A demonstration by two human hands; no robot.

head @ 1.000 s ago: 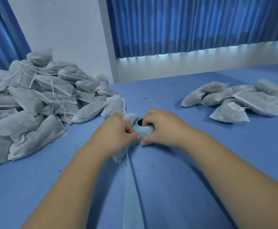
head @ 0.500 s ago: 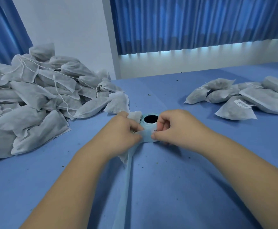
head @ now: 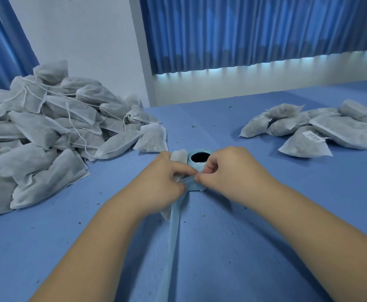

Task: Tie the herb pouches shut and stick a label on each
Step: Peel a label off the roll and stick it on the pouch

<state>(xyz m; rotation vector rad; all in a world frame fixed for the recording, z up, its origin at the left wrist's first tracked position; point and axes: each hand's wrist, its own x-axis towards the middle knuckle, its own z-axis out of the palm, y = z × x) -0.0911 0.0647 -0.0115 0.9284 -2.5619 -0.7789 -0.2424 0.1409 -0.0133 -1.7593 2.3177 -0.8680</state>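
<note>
A light-blue label roll [head: 200, 156] with a dark core lies on the blue table just beyond my hands. Its backing strip [head: 172, 236] trails from the roll toward me. My left hand [head: 167, 182] grips a white herb pouch [head: 178, 155], most of it hidden in the palm, and pinches the strip's upper end. My right hand [head: 228, 173] pinches the strip right beside the left fingertips, at the near side of the roll. Whether a label is between the fingers I cannot tell.
A big heap of white pouches [head: 47, 131] with loose drawstrings fills the left of the blue table [head: 265, 214]. A smaller group of labelled pouches [head: 322, 127] lies at the far right. Blue curtains and a white wall stand behind. Herb crumbs dot the tabletop.
My right hand slid off the top of the roll to its near side, uncovering the dark core. Both hands now pinch the strip together.
</note>
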